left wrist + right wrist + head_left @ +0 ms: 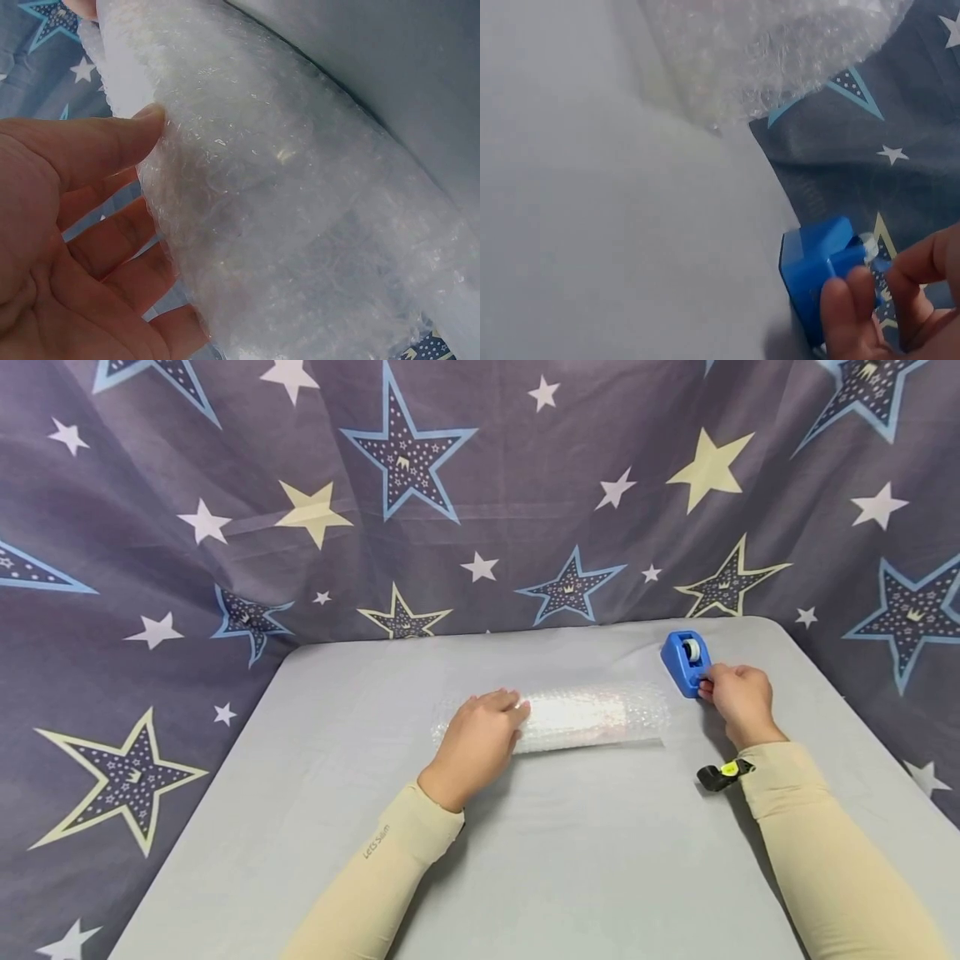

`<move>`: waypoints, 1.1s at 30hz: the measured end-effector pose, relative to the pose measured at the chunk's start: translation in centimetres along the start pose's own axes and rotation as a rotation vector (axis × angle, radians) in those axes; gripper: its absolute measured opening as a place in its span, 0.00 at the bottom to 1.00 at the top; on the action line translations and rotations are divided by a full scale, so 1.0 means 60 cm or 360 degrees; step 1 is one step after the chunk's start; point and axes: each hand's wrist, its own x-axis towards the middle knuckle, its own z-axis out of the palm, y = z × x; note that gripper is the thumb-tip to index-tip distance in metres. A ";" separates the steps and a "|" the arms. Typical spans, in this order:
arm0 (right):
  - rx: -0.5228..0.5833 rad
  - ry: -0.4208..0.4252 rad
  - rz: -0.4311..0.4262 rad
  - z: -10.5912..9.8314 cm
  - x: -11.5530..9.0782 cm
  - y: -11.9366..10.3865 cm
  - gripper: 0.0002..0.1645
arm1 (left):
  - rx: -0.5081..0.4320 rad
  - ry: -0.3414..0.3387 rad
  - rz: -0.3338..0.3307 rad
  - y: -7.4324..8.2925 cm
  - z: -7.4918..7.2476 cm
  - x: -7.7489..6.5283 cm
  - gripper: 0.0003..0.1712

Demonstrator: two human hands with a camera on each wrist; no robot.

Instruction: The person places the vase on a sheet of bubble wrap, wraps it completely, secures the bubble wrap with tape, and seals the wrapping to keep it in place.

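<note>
A clear bubble-wrap roll [577,718] lies crosswise on the table, with something pale and reddish showing dimly inside. My left hand [483,739] holds its left part. In the left wrist view, the thumb [154,124] touches the near side of the bubble wrap [270,187], and the other fingers reach behind it. At the back right stands a blue tape dispenser [682,664] with a white tape roll in it. My right hand [742,702] grips the dispenser's front end with its fingertips. Whether a tape end lies between those fingertips cannot be seen.
A grey cloth covers the table [577,860]. Behind and at the sides hangs a dark curtain [480,602] with stars. A black strap with a yellow-green tag [726,772] hangs at my right sleeve.
</note>
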 end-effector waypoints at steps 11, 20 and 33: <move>0.0126 0.0004 0.0012 -0.003 0.002 0.021 0.08 | 0.0011 -0.0017 -0.0002 0.002 -0.001 0.001 0.19; 0.0020 -0.0041 -0.0011 -0.004 -0.006 0.030 0.10 | -0.0002 -0.0012 0.0001 0.000 -0.001 0.002 0.19; -0.0201 -0.0048 0.0086 -0.009 -0.016 0.022 0.20 | 0.0018 -0.0021 -0.0010 0.000 0.002 0.001 0.20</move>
